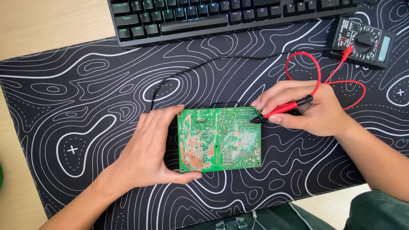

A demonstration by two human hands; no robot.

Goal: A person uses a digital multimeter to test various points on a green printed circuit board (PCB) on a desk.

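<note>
Green circuit board [219,138] steadied in the left hand's [149,149] spread fingers while the right hand [304,108], fingers pinching a red probe [283,109], tests its upper-right edge; accurate tip placement required.

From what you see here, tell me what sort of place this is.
Probably a home desk used for electronics repair: a black backlit computer keyboard, a black handheld multimeter, and a green printed circuit board on a black, white-lined desk mat.
</note>
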